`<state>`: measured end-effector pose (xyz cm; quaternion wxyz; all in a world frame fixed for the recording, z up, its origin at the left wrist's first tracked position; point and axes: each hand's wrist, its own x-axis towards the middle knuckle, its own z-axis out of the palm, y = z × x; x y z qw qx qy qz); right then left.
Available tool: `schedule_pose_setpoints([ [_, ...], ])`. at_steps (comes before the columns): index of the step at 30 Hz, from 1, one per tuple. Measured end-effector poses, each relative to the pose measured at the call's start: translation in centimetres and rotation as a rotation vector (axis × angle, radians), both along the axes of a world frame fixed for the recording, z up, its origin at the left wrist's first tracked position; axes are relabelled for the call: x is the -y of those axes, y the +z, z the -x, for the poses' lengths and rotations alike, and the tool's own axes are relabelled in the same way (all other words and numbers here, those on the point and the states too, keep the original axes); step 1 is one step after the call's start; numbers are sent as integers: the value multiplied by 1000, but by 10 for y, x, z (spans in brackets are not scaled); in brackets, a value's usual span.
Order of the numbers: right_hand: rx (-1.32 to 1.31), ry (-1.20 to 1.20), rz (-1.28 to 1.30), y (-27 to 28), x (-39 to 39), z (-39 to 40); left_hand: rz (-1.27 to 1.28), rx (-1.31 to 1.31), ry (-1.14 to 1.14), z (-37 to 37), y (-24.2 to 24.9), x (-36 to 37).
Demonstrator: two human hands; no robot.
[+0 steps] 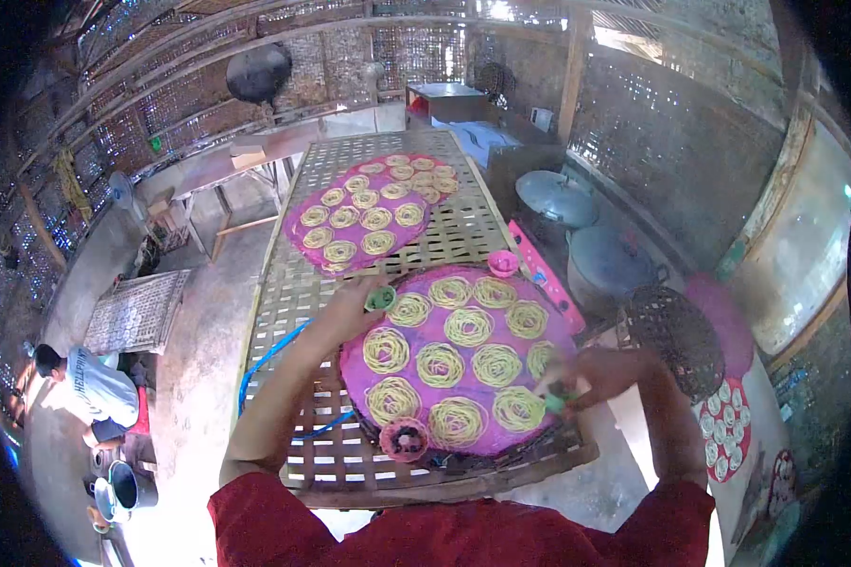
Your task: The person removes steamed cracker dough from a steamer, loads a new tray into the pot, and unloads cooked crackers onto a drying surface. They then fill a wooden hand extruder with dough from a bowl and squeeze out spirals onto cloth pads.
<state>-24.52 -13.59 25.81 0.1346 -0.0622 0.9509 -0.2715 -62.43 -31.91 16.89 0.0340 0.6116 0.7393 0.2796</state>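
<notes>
I have both bare hands at opposite sides of a round tray lined with a pink sheet [471,342], which lies on the slatted, woven bamboo table [331,470] and carries coiled nests of pale yellow strands [441,364]. My left hand [348,310] is at the rim with its fingers against a small green cup [381,299]; my right hand [607,375] reaches in from the other side, its fingertips near a small green piece [556,403]. I judge the step in hand to be placing or adjusting these small pieces round the rim, where a pink cup [503,264] sits at the far edge and a pink cup with a dark centre [404,439] at the near edge. From here, any move calls for light fingers that stay off the outer nests, and for pressure that does not tip the tray.

My right hand is blurred, so I cannot tell whether its fingers are closed on the green piece or apart. On the left, I see contact, but cannot tell a grip from a press. The rim beneath both hands is hidden. Farther along the table, a second pink sheet with nests [359,222] shows small, its far nests crowded together and hard to separate.
</notes>
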Motion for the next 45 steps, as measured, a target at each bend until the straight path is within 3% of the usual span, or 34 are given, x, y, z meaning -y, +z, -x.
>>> schedule_pose_setpoints([
  [2, 282, 51, 271, -18, -41, 11, -82, -31, -29, 7, -7, -1],
  [4, 30, -142, -48, 8, -51, 45, -5, 106, -15, 4, 3, -1],
  [6, -173, -493, 329, 3, -71, 81, -60, 105, -69, 13, 0, -5],
  [8, -468, -429, -98, -29, -121, 132, -109, 111, -120, 19, -1, -1],
  [10, -541, -567, -336, -53, -130, 163, -160, 566, -9, 23, 6, 5],
  [11, -540, -577, -344, -76, -145, 176, -240, 694, -67, 33, -3, 11],
  [13, -587, -436, -445, -115, -170, 195, -237, 666, -214, 3, 35, 46],
  [14, -584, -445, -447, -105, -158, 193, -154, 625, -215, -22, 60, 70],
  [15, -451, -628, -262, -84, -136, 187, -70, 584, -214, -46, 78, 93],
  [16, -311, -801, -72, -72, -124, 184, -16, 491, -270, -61, 81, 112],
  [18, -334, -784, -125, -93, -167, 193, 58, 338, -355, -88, 83, 140],
  [20, -537, -847, 69, -72, -148, 193, 14, 298, -405, -110, 64, 154],
  [21, -597, -671, 203, -51, -112, 188, 71, 376, -379, -121, 62, 157],
  [23, -423, -398, 547, -4, -18, 175, 131, 463, -338, -136, 52, 157],
  [25, -412, -249, 397, 17, 53, 156, 12, 121, -301, -137, 30, 148],
  [27, -455, 76, 131, 27, 104, 135, -16, 37, -241, -133, 44, 151],
  [28, -473, 130, 137, 14, 125, 126, -39, -43, -189, -130, 54, 156],
  [32, -356, 199, 93, -34, 160, 101, -163, 173, 142, -100, 65, 199],
  [34, -231, 248, -147, -37, 164, 100, -286, 326, 324, -95, 61, 209],
  [37, -262, 193, 87, -36, 166, 98, -295, 277, 337, -93, 60, 212],
  [39, -337, 155, 186, -24, 165, 91, -313, 398, 354, -93, 44, 205],
  [41, -608, -16, 356, -10, 154, 74, -261, 405, 330, -100, 36, 192],
  [43, -774, -239, 251, 14, 115, 47, -133, 339, 384, -105, 28, 182],
  [45, -822, -529, 165, 4, 50, 9, -127, 329, 336, -102, 11, 175],
])
